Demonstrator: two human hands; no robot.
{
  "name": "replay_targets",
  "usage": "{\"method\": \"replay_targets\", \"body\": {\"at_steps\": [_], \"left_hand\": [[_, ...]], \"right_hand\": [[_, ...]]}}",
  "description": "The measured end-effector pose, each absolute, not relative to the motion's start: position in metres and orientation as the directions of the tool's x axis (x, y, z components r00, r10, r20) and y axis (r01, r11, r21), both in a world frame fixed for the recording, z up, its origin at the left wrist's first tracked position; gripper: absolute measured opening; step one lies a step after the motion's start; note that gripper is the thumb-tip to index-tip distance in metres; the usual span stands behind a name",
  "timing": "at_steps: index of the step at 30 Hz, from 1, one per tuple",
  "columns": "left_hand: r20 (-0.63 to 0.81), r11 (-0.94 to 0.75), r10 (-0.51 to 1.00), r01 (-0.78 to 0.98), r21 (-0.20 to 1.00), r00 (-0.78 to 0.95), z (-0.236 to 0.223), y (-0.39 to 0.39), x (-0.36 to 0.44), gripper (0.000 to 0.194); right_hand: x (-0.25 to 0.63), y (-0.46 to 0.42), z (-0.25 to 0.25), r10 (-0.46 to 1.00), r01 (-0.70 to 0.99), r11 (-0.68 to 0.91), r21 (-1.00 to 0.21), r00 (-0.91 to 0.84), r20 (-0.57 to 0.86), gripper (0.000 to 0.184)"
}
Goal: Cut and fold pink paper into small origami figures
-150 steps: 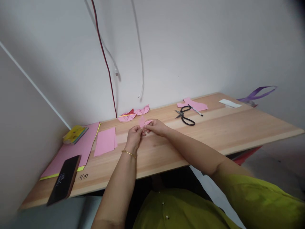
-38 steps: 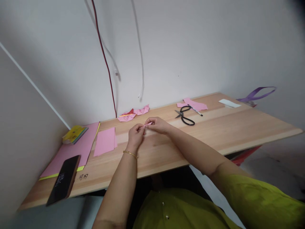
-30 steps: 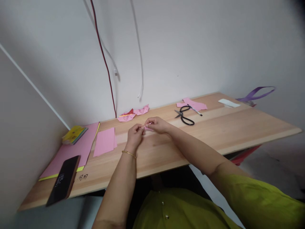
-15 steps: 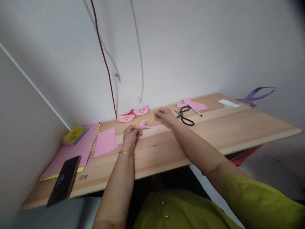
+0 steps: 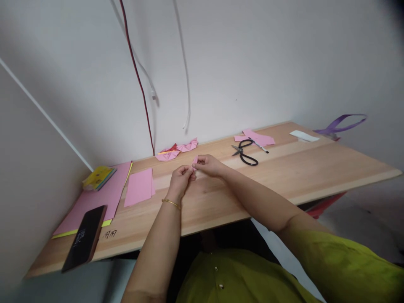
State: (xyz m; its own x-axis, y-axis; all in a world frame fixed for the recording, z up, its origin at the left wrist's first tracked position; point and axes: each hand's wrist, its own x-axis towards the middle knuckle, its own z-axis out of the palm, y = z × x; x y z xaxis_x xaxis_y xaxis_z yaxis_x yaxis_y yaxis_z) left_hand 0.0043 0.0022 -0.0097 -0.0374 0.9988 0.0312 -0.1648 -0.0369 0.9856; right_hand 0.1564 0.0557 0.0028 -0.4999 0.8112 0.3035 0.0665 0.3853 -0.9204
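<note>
A small folded piece of pink paper (image 5: 195,161) is pinched between my two hands above the middle of the wooden table. My left hand (image 5: 181,178) grips its lower left end between thumb and fingers. From the right, my right hand (image 5: 208,165) closes its thumb and fingertips on the other side. Most of the fold is hidden by the fingers. Behind the hands, near the wall, lie several folded pink paper pieces (image 5: 168,155), with a red one among them. To the left is a small stack of pink paper sheets (image 5: 139,187).
Black-handled scissors (image 5: 244,152), a pen (image 5: 259,145) and pink paper scraps (image 5: 257,136) lie to the right, with a white strip (image 5: 304,136) beyond. At left are a large pink sheet (image 5: 91,208), a yellow packet (image 5: 99,177) and a phone (image 5: 83,239). Cables (image 5: 139,80) hang along the wall.
Half a second ago only my left hand held the folded pink paper, its points spread. My right hand has come back from the right and grips it again; my left hand moved slightly right.
</note>
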Motion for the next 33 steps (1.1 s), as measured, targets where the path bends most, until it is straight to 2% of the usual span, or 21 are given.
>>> {"method": "replay_targets", "body": {"at_steps": [6, 10, 14, 19, 25, 33], "left_hand": [[0.091, -0.096, 0.994, -0.096, 0.991, -0.059, -0.011, 0.003, 0.003, 0.021], [0.087, -0.090, 0.995, -0.084, 0.992, -0.038, -0.008, 0.001, 0.002, 0.020], [0.060, -0.067, 0.997, -0.139, 0.988, -0.053, -0.006, 0.000, 0.005, 0.020], [0.016, -0.041, 0.996, -0.287, 0.957, -0.092, -0.004, 0.001, 0.003, 0.023], [-0.004, -0.034, 0.995, -0.366, 0.930, -0.101, -0.001, 0.001, 0.002, 0.027], [0.057, -0.072, 0.995, -0.188, 0.979, -0.086, -0.010, 0.003, 0.009, 0.027]], "right_hand": [[0.154, 0.053, 0.004, 0.805, 0.084, 0.417, -0.905, -0.497, 0.325, 0.020], [0.154, 0.050, 0.007, 0.834, 0.099, 0.422, -0.901, -0.431, 0.344, 0.031], [0.155, 0.052, 0.009, 0.862, 0.070, 0.372, -0.926, -0.395, 0.317, 0.040], [0.156, 0.058, 0.007, 0.891, -0.038, 0.252, -0.967, -0.381, 0.247, 0.047], [0.147, 0.050, 0.001, 0.866, -0.111, 0.206, -0.972, -0.442, 0.234, 0.035], [0.144, 0.048, -0.003, 0.884, -0.162, 0.205, -0.965, -0.392, 0.254, 0.028]]}}
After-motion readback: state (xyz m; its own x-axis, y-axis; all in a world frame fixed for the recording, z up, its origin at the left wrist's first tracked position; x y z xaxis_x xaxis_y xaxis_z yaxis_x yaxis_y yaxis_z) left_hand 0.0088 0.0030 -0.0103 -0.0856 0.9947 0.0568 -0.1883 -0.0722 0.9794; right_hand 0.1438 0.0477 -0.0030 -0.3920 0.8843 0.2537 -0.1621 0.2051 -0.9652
